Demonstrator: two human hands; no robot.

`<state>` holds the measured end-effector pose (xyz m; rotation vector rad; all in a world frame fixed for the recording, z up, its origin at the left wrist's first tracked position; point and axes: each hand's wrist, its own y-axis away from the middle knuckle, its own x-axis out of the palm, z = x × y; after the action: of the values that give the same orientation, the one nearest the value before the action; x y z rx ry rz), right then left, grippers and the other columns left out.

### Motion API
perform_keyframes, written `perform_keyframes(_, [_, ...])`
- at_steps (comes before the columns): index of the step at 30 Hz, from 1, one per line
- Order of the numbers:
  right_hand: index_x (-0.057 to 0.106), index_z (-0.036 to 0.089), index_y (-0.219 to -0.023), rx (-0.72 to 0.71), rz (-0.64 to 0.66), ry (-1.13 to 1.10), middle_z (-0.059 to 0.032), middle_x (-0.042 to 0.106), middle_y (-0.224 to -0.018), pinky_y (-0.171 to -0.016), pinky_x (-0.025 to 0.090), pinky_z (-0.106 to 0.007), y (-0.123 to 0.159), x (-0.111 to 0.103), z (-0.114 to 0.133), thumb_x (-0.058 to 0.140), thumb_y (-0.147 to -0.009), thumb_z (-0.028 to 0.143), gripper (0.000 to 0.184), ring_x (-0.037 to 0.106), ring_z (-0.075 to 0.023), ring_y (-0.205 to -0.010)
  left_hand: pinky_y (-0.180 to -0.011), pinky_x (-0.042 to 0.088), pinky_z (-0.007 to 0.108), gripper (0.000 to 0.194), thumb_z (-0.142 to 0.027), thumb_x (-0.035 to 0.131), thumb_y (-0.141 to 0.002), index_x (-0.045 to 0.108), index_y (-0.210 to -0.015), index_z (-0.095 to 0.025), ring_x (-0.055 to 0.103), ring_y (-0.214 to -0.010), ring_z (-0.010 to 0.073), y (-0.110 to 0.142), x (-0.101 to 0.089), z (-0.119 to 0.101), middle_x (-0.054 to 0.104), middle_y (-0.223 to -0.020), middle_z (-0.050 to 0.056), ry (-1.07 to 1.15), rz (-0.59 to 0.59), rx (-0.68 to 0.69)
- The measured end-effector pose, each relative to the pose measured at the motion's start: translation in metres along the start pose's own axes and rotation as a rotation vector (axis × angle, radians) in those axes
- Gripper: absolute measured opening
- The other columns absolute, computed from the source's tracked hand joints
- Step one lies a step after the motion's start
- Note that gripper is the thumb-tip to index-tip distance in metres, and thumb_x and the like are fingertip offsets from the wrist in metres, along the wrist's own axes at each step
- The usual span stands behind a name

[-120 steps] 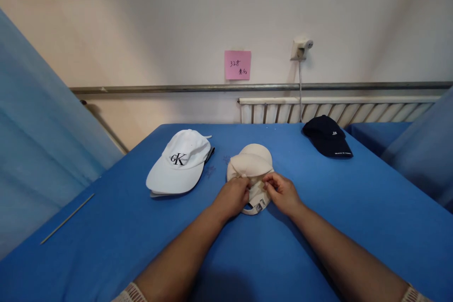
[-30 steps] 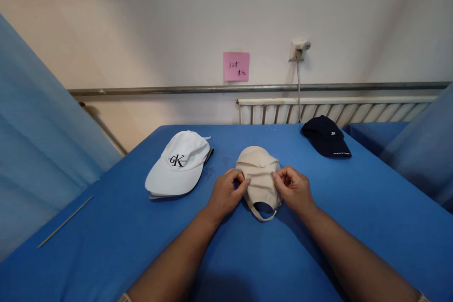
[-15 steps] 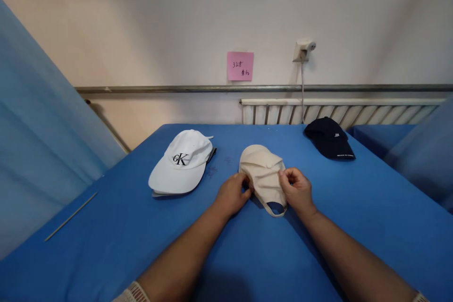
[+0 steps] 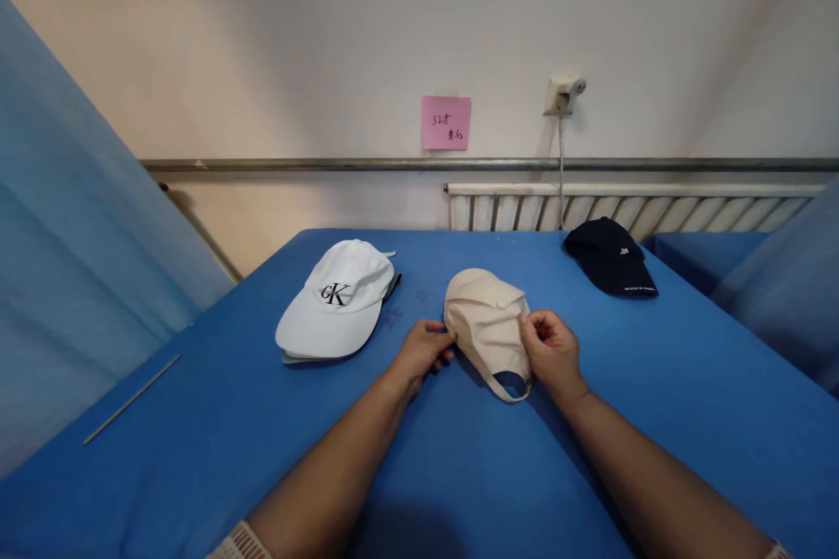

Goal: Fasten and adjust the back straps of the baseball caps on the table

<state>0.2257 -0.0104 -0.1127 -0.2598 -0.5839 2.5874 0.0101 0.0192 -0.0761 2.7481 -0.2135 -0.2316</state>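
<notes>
A beige baseball cap (image 4: 488, 323) lies in the middle of the table, brim away from me and its back strap opening toward me. The crown is creased and partly flattened. My right hand (image 4: 551, 351) pinches the crown's right side between thumb and fingers. At the cap's left edge, my left hand (image 4: 425, 351) has its fingers somewhat apart, the tips touching or just beside the fabric; I cannot tell which. Left of it sits a white cap (image 4: 341, 297) with black letters, stacked on another cap whose dark strap and pale brim edge peek out.
A navy cap (image 4: 611, 258) rests at the table's far right. A thin stick (image 4: 131, 399) lies near the left edge of the blue-covered table (image 4: 419, 472). Behind are a metal rail (image 4: 367, 164), a radiator (image 4: 511, 208) and a plug with a cord. Blue curtains (image 4: 65, 236) hang at both sides.
The beige cap has been turned from its inside-up pose, and its crown fabric now faces up. Its strap end has swung slightly right. Just now my left hand has drawn back left, its fingers loosening.
</notes>
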Motion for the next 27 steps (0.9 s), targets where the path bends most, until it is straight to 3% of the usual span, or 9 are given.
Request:
perform_keyframes(5, [0.053, 0.019, -0.07, 0.049, -0.033, -0.053, 0.0053, 0.047, -0.057, -0.048, 0.038, -0.022, -0.005, -0.002, -0.001, 0.061, -0.084, 0.045, 0.03, 0.042, -0.01, -0.05, -0.04, 0.031, 0.018, 0.012, -0.023, 0.059, -0.072, 0.054, -0.08, -0.017, 0.04, -0.042, 0.0063, -0.004, -0.024, -0.011, 0.046, -0.054, -0.006, 0.166, 0.159, -0.076])
perform_keyframes(9, [0.053, 0.019, -0.071, 0.071, -0.004, -0.057, 0.0054, 0.047, -0.057, -0.047, 0.036, -0.022, -0.006, -0.002, -0.002, 0.062, -0.083, 0.046, 0.031, 0.041, -0.0099, -0.05, -0.039, 0.029, 0.017, 0.01, -0.02, 0.055, -0.069, 0.055, -0.078, -0.016, 0.038, -0.042, 0.0057, -0.006, -0.032, -0.014, 0.045, -0.055, -0.005, 0.197, 0.179, -0.085])
perform_keyframes(13, [0.055, 0.018, -0.072, 0.07, 0.003, -0.054, 0.0051, 0.048, -0.058, -0.048, 0.037, -0.022, -0.005, -0.002, -0.002, 0.062, -0.083, 0.046, 0.031, 0.041, -0.01, -0.051, -0.04, 0.029, 0.017, 0.016, -0.018, 0.057, -0.067, 0.057, -0.083, -0.016, 0.043, -0.044, 0.0064, -0.007, -0.025, -0.007, 0.05, -0.058, -0.004, 0.139, 0.124, -0.046])
perform_keyframes(18, [0.055, 0.018, -0.072, 0.051, 0.049, -0.062, 0.005, 0.048, -0.057, -0.047, 0.037, -0.022, -0.002, -0.002, 0.003, 0.061, -0.084, 0.046, 0.031, 0.042, -0.0102, -0.051, -0.043, 0.031, 0.019, 0.016, -0.024, 0.059, -0.07, 0.056, -0.083, -0.016, 0.048, -0.048, 0.0097, -0.011, -0.02, -0.003, 0.054, -0.059, -0.003, -0.013, -0.043, 0.052])
perform_keyframes(20, [0.055, 0.019, -0.072, 0.031, 0.067, -0.046, 0.0045, 0.048, -0.059, -0.048, 0.038, -0.022, 0.001, -0.002, 0.006, 0.059, -0.086, 0.044, 0.03, 0.043, -0.0105, -0.053, -0.052, 0.04, 0.022, 0.02, -0.024, 0.062, -0.07, 0.059, -0.088, -0.016, 0.055, -0.061, 0.0129, -0.007, -0.018, -0.005, 0.061, -0.071, 0.0, -0.135, -0.156, 0.192])
perform_keyframes(22, [0.055, 0.019, -0.072, 0.004, 0.082, -0.02, 0.0042, 0.049, -0.06, -0.049, 0.038, -0.022, 0.003, -0.002, 0.008, 0.059, -0.087, 0.043, 0.028, 0.044, -0.0108, -0.054, -0.067, 0.047, 0.027, 0.021, -0.025, 0.063, -0.073, 0.061, -0.092, -0.017, 0.06, -0.079, 0.017, 0.0, -0.015, -0.009, 0.065, -0.091, 0.005, -0.303, -0.237, 0.439])
perform_keyframes(24, [0.056, 0.019, -0.073, -0.025, 0.094, 0.007, 0.004, 0.049, -0.061, -0.05, 0.038, -0.022, 0.005, -0.001, 0.01, 0.058, -0.087, 0.041, 0.027, 0.044, -0.0111, -0.054, -0.084, 0.047, 0.034, 0.021, -0.026, 0.062, -0.077, 0.062, -0.096, -0.018, 0.059, -0.097, 0.0209, 0.009, -0.012, -0.014, 0.064, -0.108, 0.007, -0.45, -0.23, 0.7])
perform_keyframes(27, [0.056, 0.019, -0.073, -0.067, 0.105, 0.041, 0.0035, 0.051, -0.062, -0.053, 0.04, -0.023, 0.007, 0.0, 0.014, 0.057, -0.088, 0.039, 0.025, 0.047, -0.0118, -0.057, -0.096, 0.042, 0.039, 0.021, -0.024, 0.065, -0.076, 0.062, -0.097, -0.02, 0.054, -0.11, 0.0237, 0.021, -0.006, -0.019, 0.061, -0.116, 0.008, -0.594, -0.154, 0.914])
